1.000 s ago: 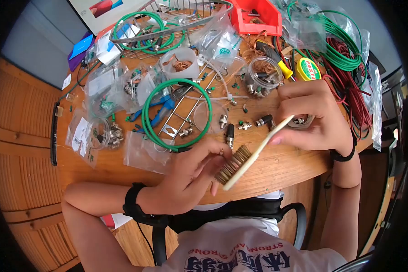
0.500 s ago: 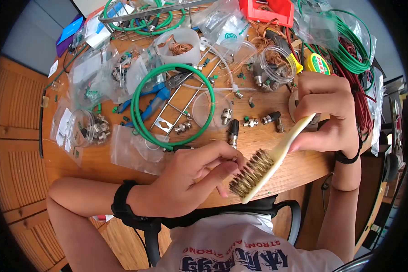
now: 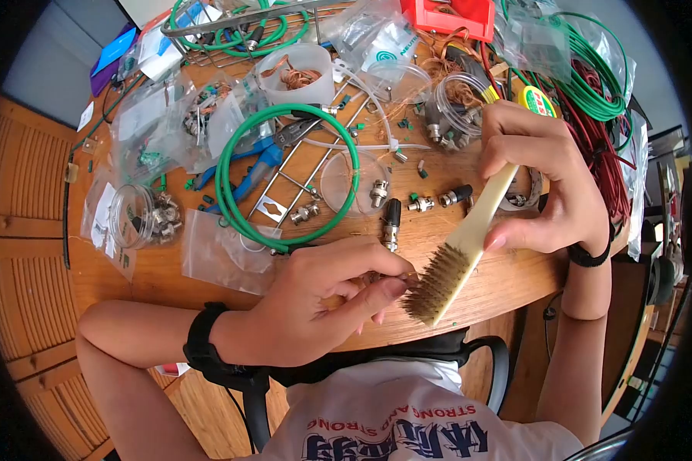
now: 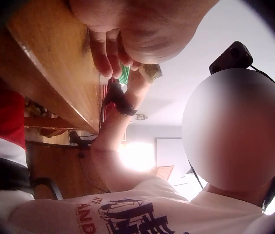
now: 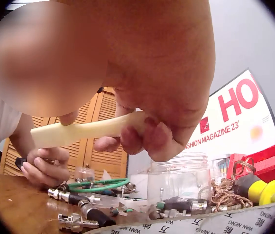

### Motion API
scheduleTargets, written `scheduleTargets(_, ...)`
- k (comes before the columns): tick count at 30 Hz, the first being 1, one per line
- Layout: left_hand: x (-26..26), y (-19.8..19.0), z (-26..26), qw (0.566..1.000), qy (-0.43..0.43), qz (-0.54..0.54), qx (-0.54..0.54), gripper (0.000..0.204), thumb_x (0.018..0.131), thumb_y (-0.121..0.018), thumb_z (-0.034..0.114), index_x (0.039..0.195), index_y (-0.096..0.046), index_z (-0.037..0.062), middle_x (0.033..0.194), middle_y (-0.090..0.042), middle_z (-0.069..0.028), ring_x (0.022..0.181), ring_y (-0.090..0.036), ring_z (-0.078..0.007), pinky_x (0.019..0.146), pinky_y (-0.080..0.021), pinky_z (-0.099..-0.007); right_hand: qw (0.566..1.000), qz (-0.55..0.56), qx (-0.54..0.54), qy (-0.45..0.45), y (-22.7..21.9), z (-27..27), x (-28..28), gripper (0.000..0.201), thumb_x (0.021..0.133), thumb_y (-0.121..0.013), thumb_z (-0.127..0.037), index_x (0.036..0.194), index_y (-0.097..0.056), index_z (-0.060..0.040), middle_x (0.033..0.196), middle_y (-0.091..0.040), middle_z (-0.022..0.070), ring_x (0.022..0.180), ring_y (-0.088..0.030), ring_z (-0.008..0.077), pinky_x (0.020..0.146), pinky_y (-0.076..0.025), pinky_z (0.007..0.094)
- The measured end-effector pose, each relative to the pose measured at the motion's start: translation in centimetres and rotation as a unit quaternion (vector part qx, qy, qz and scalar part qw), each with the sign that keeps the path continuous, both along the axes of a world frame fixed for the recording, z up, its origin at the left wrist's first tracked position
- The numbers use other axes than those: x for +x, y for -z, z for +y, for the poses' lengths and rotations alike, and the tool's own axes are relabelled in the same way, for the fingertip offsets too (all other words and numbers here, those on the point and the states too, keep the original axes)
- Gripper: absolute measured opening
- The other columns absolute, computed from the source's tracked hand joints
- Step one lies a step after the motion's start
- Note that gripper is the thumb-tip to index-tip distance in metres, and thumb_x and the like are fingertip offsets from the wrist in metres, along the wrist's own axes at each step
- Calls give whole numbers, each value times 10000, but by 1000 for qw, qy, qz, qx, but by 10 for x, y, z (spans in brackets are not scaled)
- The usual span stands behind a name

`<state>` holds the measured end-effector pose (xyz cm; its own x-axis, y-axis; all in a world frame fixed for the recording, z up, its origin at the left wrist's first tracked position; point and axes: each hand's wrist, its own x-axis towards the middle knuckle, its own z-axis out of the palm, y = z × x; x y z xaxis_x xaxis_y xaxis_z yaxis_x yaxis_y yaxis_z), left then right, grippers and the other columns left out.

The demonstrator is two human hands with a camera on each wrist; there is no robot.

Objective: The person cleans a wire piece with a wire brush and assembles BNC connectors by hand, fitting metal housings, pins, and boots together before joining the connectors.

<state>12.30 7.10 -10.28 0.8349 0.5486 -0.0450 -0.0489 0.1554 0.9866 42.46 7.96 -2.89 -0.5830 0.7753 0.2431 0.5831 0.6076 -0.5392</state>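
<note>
Gripping the pale handle of a brush [image 3: 469, 238], the right hand [image 3: 542, 180] had its fingers bent over one side and its thumb against the other. The bristles faced the left hand [image 3: 315, 300], whose thumb and forefinger pinched a small part [image 3: 409, 278] beside them, too covered to identify. Both hands were above the near side of a wooden table [image 3: 507, 288], its brown grain glossy. Below them, a black chair [image 3: 500, 376] stood on a wooden floor [image 3: 211, 403]. Just beyond the left hand lay a clear bag [image 3: 223, 253], a ring of green cable [image 3: 354, 173] and blue-handled pliers [image 3: 263, 167]. Ahead of the gap between the hands, black-and-silver connectors [image 3: 392, 223] dotted the wood. Past the right hand were a clear jar [image 3: 461, 104] and dark red cable [image 3: 603, 173]. Farther beyond both hands sat a red bin [image 3: 454, 23]. Well out to the left hand's side stood slatted wooden doors [image 3: 23, 177]; the right wrist view showed a printed board [image 5: 239, 109] behind the right hand.
</note>
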Motion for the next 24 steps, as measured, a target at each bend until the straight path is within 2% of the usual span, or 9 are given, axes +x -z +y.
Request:
scheduleTargets(4,0,1,0,1000,0,1,24,147,1051,-535,-49,1164,-628,-54,1079,-602,-126,766,-612,-110,595,-531,-232,1000,7,-28,-9,2,0,2,509,667,-960,-349,856,-645,3,847,-559,119,774,-565,297,670,-426,380)
scheduleTargets(6,0,2,1,999,2,-3,40,139,1050,-550,-36,1160,-633,-53,1072,-601,-123,762,-602,-104,596,-524,-228,1000,12,7,12,10,-1,4,637,639,-919,-566,811,-637,-21,818,-511,68,742,-510,231,645,-397,337)
scheduleTargets(13,-1,0,4,997,11,8,74,123,1037,-587,-23,1137,-651,-55,1068,-602,-120,770,-603,-106,613,-542,-230,1000,24,6,13,9,-2,3,604,624,-909,-532,828,-651,-26,827,-514,66,754,-511,227,650,-391,336)
scheduleTargets(18,-1,1,5,993,16,17,112,123,1029,-598,-25,1129,-657,-64,1070,-618,-125,862,-636,-122,689,-563,-241,999,29,16,10,9,-2,3,570,653,-871,-516,839,-656,-22,821,-511,65,752,-504,225,655,-381,333)
scheduleTargets(22,-3,2,3,996,6,14,84,93,1025,-585,-46,1083,-654,-66,1070,-629,-134,904,-643,-131,720,-551,-259,999,34,26,17,9,-1,6,560,663,-861,-507,834,-652,-17,809,-507,63,749,-503,225,651,-375,334)
scheduleTargets(24,-3,0,2,998,0,14,58,73,1024,-581,-36,1039,-651,-50,1010,-667,-122,861,-638,-111,692,-513,-253,999,19,29,24,7,-1,6,558,662,-861,-501,829,-648,-13,799,-515,62,740,-501,221,646,-369,334)
